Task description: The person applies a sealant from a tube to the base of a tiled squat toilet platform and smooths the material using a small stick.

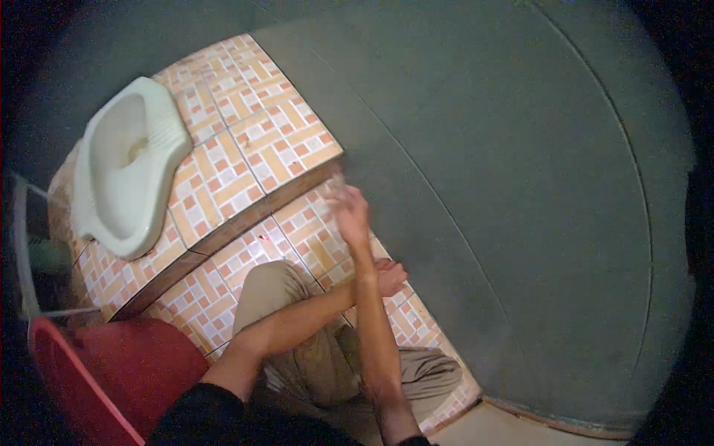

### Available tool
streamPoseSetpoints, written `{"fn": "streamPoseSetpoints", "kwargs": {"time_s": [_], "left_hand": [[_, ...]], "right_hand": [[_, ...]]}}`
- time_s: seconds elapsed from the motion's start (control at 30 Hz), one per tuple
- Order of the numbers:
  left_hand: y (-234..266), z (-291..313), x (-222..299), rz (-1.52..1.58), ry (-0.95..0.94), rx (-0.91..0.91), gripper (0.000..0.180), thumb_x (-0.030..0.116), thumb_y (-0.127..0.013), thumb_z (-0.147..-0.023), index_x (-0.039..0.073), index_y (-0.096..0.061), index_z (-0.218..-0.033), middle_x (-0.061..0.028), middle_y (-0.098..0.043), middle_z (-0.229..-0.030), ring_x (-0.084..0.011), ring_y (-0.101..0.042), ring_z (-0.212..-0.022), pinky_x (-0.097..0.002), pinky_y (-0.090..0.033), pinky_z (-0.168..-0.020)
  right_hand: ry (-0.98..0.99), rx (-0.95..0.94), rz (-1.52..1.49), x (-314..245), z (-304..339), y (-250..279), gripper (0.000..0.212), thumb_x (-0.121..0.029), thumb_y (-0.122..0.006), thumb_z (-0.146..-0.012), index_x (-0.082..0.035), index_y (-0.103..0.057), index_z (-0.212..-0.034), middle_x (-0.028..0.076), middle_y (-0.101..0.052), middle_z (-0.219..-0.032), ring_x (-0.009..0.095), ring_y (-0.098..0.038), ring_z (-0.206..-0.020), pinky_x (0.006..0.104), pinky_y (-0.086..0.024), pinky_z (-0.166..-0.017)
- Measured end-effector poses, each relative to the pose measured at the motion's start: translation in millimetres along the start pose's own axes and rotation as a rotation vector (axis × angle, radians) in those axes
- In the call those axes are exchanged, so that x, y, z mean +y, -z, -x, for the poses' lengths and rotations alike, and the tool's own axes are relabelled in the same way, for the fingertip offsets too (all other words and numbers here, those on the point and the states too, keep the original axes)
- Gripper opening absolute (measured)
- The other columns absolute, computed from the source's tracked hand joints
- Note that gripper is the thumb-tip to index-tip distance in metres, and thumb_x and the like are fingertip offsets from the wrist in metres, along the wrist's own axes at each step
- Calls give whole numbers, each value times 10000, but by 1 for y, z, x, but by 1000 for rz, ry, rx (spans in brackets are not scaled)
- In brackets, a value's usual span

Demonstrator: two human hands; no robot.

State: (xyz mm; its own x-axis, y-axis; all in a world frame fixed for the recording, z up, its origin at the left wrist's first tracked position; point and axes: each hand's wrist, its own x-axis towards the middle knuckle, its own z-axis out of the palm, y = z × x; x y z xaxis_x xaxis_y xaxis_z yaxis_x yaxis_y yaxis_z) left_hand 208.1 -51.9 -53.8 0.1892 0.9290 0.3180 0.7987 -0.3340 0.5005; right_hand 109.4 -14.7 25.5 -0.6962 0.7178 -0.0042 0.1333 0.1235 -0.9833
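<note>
My right hand (348, 208) reaches forward to the corner where the raised tiled step (256, 126) meets the dark green-grey wall (506, 163). Its fingers are bent together and blurred around something pale, too smeared to name. Below it, my right forearm crosses over my left one. My left hand (392, 278) comes out on the right side of that crossing, close to the foot of the wall, with its fingers curled in. Whatever it may hold is hidden. Patterned orange and white floor tiles (297, 230) lie beneath both hands.
A white squat toilet pan (134, 171) is set into the raised step at the left. At the lower left stands a red plastic bucket or tub (141, 364), close to my left arm. My bent knee in beige trousers (275, 297) is below the step's edge.
</note>
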Motion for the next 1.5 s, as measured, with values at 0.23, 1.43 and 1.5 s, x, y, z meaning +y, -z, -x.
{"fn": "streamPoseSetpoints", "kwargs": {"time_s": [0.23,1.43,1.5], "left_hand": [[95,4,-21,538,426,129,344,303,-532,-856,9,-578,-1028,-141,-633,-934,-255,-624,-792,-380,-495,-730],[142,67,-173,193,1124,190,469,334,-473,-865,-101,-591,-996,-331,-616,-907,-437,-619,-905,-496,-480,-795],[142,51,-157,217,1120,122,471,342,-473,-876,-98,-588,-998,-341,-607,-931,-456,-609,-908,-504,-475,-802]], "right_hand": [[-202,261,-535,-52,116,81,252,-128,-474,-945,-1,-490,-1162,113,-631,-1023,168,-570,-775,289,-472,-692],[-417,42,-276,70,210,76,216,-128,-481,-906,-19,-627,-1023,10,-584,-734,76,-517,-654,206,-393,-574],[-398,54,-275,83,208,85,215,-119,-482,-903,-18,-627,-1026,13,-588,-737,78,-519,-656,207,-395,-577]]}}
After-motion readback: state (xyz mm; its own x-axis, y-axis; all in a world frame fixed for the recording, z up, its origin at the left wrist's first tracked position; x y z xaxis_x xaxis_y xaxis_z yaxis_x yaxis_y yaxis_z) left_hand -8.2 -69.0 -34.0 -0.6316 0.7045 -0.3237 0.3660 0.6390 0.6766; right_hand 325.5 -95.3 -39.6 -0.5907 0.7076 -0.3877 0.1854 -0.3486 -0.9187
